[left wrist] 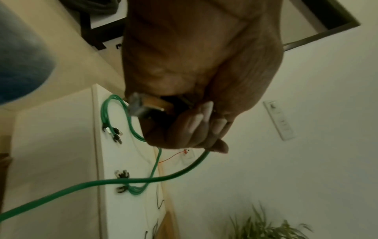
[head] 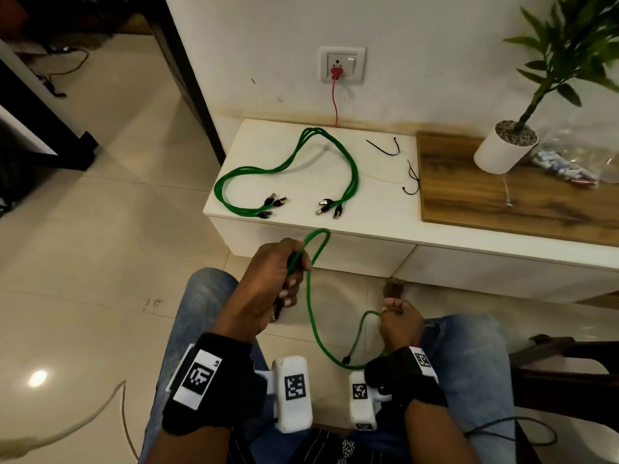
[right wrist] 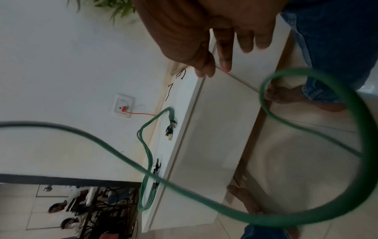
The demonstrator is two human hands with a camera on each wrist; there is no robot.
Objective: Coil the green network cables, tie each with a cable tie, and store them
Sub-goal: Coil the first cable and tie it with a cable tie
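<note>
My left hand [head: 278, 283] grips one green network cable [head: 311, 306] over my lap, with a small loop [head: 320, 234] standing above the fist. In the left wrist view its fingers [left wrist: 196, 122] curl round the cable's plug [left wrist: 143, 106]. The cable sags towards my right hand [head: 400, 321] and curls up beside its thumb, its free plug [head: 346, 358] hanging. In the right wrist view the cable [right wrist: 184, 194] loops under the hand, and the loosely curled fingers [right wrist: 225, 53] hold nothing. Three more green cables [head: 351, 169] lie on the white cabinet [head: 378, 202], with black cable ties [head: 385, 150] beside them.
A wooden board [head: 502, 182] covers the cabinet's right part, carrying a white plant pot [head: 502, 149] and a clear plastic bag [head: 576, 162]. A red plug [head: 336, 72] sits in the wall socket. My knees in jeans and bare feet are in front of the cabinet.
</note>
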